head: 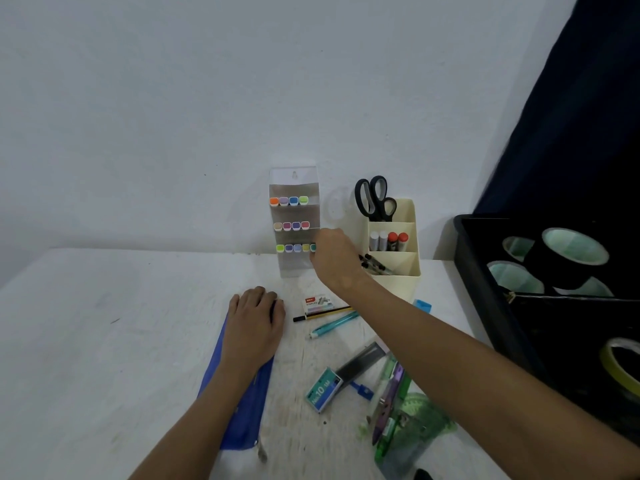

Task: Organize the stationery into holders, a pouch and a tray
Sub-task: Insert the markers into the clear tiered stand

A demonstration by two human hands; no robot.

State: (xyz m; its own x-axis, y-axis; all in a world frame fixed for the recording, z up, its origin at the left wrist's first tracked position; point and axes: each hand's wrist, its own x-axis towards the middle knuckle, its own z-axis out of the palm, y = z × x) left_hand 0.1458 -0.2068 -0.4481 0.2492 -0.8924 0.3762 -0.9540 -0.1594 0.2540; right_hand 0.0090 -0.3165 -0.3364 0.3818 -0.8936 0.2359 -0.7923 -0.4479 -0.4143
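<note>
A clear tiered marker holder (293, 188) leans on the wall with three rows of coloured markers. My right hand (334, 256) is at its bottom row, fingers closed around a teal marker (313, 247) at the row's right end. My left hand (254, 322) rests flat, fingers apart, on the top of a blue pouch (239, 407) lying on the table. A cream desk holder (403, 247) to the right holds black scissors (374, 197), glue sticks and black pens. A black tray (485, 285) at the far right contains tape rolls (573, 247).
Loose on the white table (104, 358) lie a staples box (318, 303), a yellow-black pencil (323, 313), a teal pen (334, 324), a green staples box (323, 391), a grey lead case (362, 365), a blue eraser (423, 305) and green and purple pens with a green protractor (420, 419).
</note>
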